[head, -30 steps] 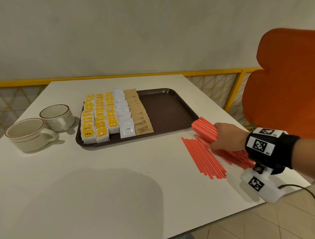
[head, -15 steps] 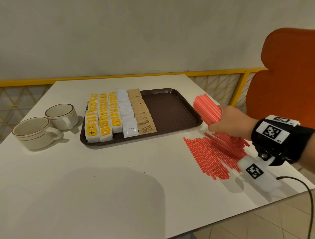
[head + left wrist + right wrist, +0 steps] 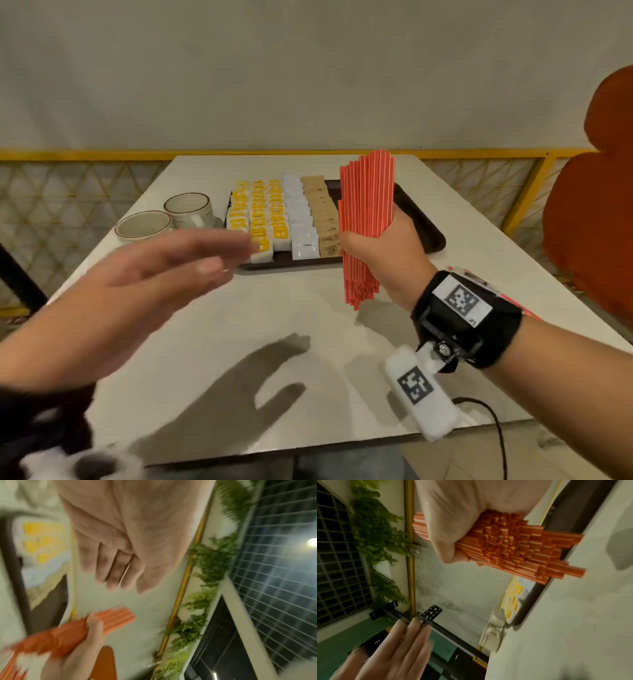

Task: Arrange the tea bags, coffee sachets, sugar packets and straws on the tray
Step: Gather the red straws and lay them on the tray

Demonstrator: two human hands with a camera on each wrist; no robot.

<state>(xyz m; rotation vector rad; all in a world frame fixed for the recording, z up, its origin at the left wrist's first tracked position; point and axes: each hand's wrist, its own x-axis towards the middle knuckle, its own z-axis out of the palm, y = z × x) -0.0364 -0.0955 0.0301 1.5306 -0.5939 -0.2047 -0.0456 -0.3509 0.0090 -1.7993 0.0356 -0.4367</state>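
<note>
Straws (image 3: 364, 219) stand bunched in the right hand (image 3: 387, 250), mid-frame; uneven ends could slide out. The blurred left hand (image 3: 137, 291) looks spread, empty.

Bare tray (image 3: 419, 219) right half

Café seating: white table (image 3: 281, 335), orange chair (image 3: 596, 219), yellow railing (image 3: 102, 155), serving tray (image 3: 424, 219), cups (image 3: 188, 209).

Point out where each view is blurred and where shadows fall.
Head view: the left hand is motion-smeared, the straws in the right hand stay sharp, and a hand-shaped shadow lies on the table. Left wrist view: blurred throughout. Right wrist view: straw ends fairly crisp, surroundings streaked.
</note>
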